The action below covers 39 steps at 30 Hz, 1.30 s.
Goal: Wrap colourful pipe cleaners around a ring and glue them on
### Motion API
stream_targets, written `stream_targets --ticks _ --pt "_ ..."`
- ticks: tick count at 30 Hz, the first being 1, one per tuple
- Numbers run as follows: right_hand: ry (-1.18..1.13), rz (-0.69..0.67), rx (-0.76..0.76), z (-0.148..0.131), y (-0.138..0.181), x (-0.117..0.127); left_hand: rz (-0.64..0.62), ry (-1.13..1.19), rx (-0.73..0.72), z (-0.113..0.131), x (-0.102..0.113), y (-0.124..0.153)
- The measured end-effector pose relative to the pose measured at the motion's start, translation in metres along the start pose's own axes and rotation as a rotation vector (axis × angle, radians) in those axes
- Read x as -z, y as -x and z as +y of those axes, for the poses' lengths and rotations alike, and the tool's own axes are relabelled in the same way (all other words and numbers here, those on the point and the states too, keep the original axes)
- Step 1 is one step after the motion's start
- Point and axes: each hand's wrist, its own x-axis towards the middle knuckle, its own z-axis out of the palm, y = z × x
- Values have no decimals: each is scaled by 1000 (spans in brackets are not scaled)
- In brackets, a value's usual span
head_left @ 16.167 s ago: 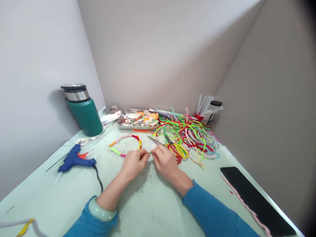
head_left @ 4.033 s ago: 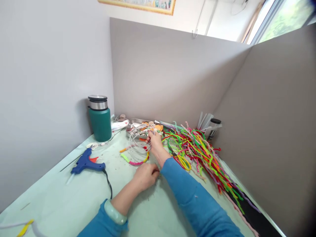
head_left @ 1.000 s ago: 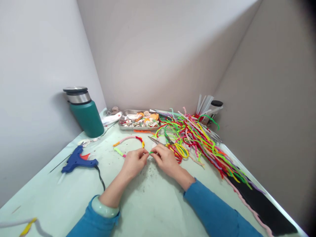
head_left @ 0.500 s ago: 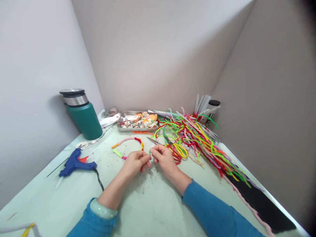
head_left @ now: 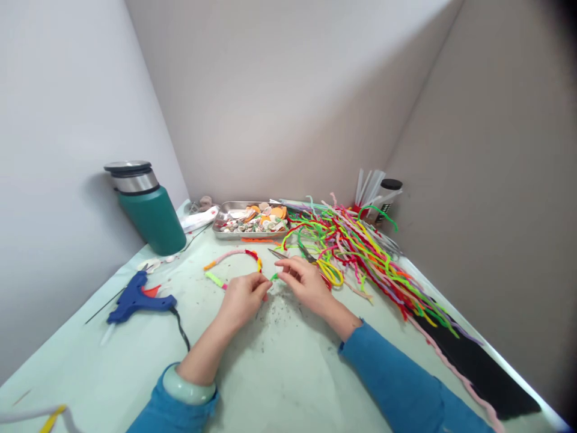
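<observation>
Pinched in my left hand [head_left: 244, 300] is a short green pipe cleaner piece [head_left: 274, 277], mostly hidden by the fingertips. My right hand [head_left: 310, 286] hovers just right of it, thumb and index finger apart, the thumb close to the green end. Behind my left hand lies a curved multicoloured pipe cleaner band [head_left: 234, 252] in pink, red, yellow, orange and lime. Scissors with yellow handles [head_left: 332, 273] rest behind my right hand. A second, red-handled pair [head_left: 325, 280] is largely covered by that hand.
A metal tray [head_left: 220, 233] of buttons or flat discs stands at the back. To its right spreads a heap of pipe cleaners [head_left: 356, 246]. A blue glue gun [head_left: 135, 300] and a teal bottle [head_left: 157, 219] are on the left. Dark specks dot the tabletop between my hands.
My right hand has moved slightly right and its thumb and index finger have parted, showing more of the green piece. My left hand keeps its pinch, shifted slightly left.
</observation>
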Motion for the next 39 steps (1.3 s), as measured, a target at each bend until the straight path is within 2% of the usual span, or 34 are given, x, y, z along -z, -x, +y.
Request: stream_targets --ticks 3,7,11,15,18,21,24,26,30,35,39 --pt "181 -57 79 -1 3 0 18 -87 -51 -3 -2 0" --pt "287 -104 91 2 5 -4 21 -105 -69 -5 -2 -1" --pt "276 -83 66 6 5 -7 43 -154 -69 -3 1 0" --pt "157 7 -19 3 4 -14 78 -190 -33 0 2 2" --pt "-25 93 -179 -2 3 -23 45 -22 26 3 0 2" --pt "-319 144 -352 -6 3 -33 -79 347 144 5 -6 0" --pt "-561 161 -421 -7 4 -40 -136 623 220 4 -9 -3" --pt "-605 119 -442 -5 3 -39 -125 658 224 2 -9 -4" --pt "-453 38 -407 0 -1 -28 -50 438 172 0 -3 -4" --pt "-101 12 -115 1 -1 -12 26 9 17 -1 -1 -1" --pt "130 -39 34 0 4 -12 50 -154 -32 -1 -3 0"
